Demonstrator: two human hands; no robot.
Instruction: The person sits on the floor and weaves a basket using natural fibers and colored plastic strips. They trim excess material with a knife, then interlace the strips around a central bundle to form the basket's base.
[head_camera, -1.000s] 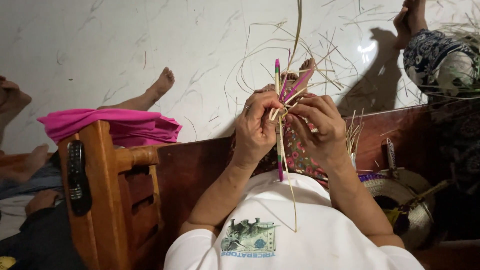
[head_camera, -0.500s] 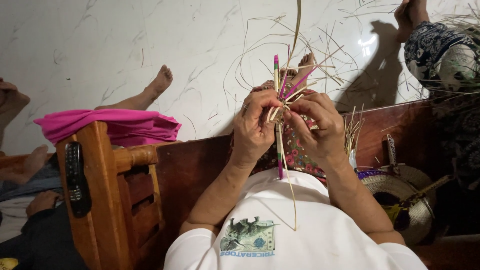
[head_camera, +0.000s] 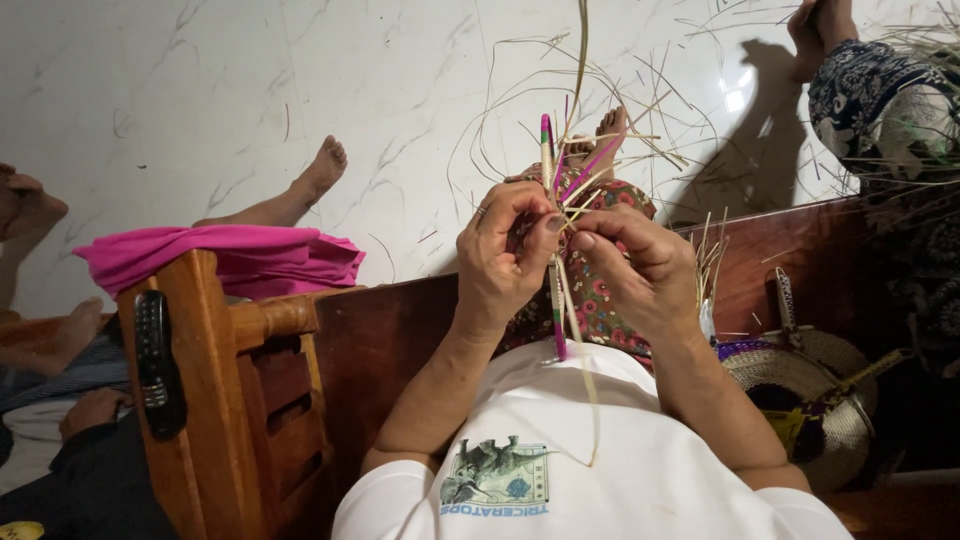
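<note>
My left hand and my right hand meet in front of my chest, both pinching thin pale straw strips that fan upward and trail down over my white shirt. A striped stick in green, pink and tan stands upright between the fingers, its lower end showing below my left hand. A ring sits on one finger of my left hand. Pink strips cross near the fingertips.
A woven straw basket lies at my right on the wooden bench. A wooden armrest with a black remote and a pink cloth stands at left. Other people's bare feet rest on the white marble floor.
My hands stay together on the strips; the fingers have shifted slightly and the view has tilted a little. The stick stays upright.
</note>
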